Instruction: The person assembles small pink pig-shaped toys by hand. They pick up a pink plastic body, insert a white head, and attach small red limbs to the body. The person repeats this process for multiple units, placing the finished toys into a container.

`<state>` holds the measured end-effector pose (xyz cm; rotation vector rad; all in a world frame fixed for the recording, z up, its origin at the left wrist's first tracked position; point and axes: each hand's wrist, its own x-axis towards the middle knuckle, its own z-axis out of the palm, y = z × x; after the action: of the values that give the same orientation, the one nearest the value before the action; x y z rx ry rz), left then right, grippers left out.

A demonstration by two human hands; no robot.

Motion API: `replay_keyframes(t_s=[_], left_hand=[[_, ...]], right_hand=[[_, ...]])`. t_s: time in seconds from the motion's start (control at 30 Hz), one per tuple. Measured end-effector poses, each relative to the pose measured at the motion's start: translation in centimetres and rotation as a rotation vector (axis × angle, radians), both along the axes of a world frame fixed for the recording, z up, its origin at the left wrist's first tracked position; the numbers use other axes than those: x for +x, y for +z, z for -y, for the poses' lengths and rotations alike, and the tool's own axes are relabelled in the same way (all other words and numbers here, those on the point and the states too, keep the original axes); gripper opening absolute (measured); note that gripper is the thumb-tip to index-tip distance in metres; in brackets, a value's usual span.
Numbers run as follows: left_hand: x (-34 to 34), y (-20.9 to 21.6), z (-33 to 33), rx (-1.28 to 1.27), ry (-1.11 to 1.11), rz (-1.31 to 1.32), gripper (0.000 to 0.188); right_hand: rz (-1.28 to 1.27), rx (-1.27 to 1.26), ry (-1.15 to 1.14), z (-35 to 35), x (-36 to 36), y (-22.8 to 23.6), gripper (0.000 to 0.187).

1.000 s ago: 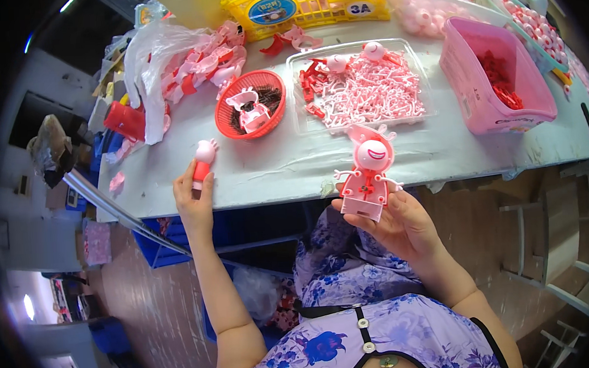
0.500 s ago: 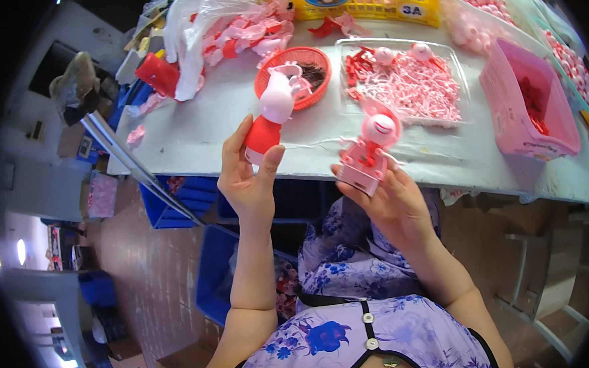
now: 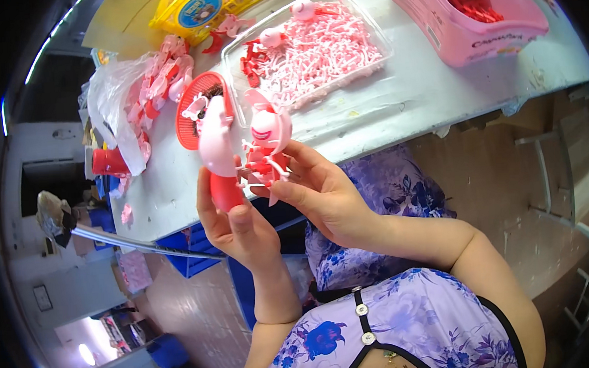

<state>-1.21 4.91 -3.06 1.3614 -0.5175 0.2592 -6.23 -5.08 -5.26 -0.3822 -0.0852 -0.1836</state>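
Over the table's front edge, my left hand [image 3: 240, 232] grips a toy figure half [image 3: 217, 151] with a smooth pink head and a red body, its outside toward me. Close beside it, the fingers of my right hand [image 3: 328, 195] hold the other figure half [image 3: 279, 128], open side facing me. Inside that half sit a pale ball with a dark pink curved mark, red pieces and thin pink limbs. The two halves are side by side, nearly touching; whether they meet is hard to see. Behind the left one is a red basket [image 3: 186, 126] holding dark small parts.
A clear tray [image 3: 375, 24] of pink and red limb pieces lies beyond my hands. To its right stands a pink bin [image 3: 461, 42] with red parts. A yellow crate [image 3: 240, 1] and a white plastic bag [image 3: 118, 100] with pink shells are farther back left. Metal tubing [image 3: 144, 245] runs at left.
My hands have come together, bringing the two figure halves from well apart to side by side. The view has turned, so the table now appears tilted.
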Motion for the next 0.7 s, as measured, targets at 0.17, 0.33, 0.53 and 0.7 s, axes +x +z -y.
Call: replay_keyframes(t_s=[0.17, 0.33, 0.53, 0.7], left_hand=[[0.4, -0.4, 0.3, -0.072, -0.115, -0.07, 0.072], [0.7, -0.9, -0.3, -0.048, -0.131, -0.119, 0.071], [0.6, -0.9, 0.0, -0.034, -0.124, -0.12, 0.073], [0.4, -0.6, 0.7, -0.027, -0.118, -0.109, 0.075]], right_hand=[[0.038, -0.061, -0.098, 0.0, -0.1, 0.2, 0.06], [0.05, -0.068, -0.145, -0.2, 0.1, -0.2, 0.059], [0.036, -0.071, -0.128, 0.0, 0.1, -0.2, 0.059], [0.032, -0.077, -0.134, 0.0, 0.1, -0.2, 0.059]])
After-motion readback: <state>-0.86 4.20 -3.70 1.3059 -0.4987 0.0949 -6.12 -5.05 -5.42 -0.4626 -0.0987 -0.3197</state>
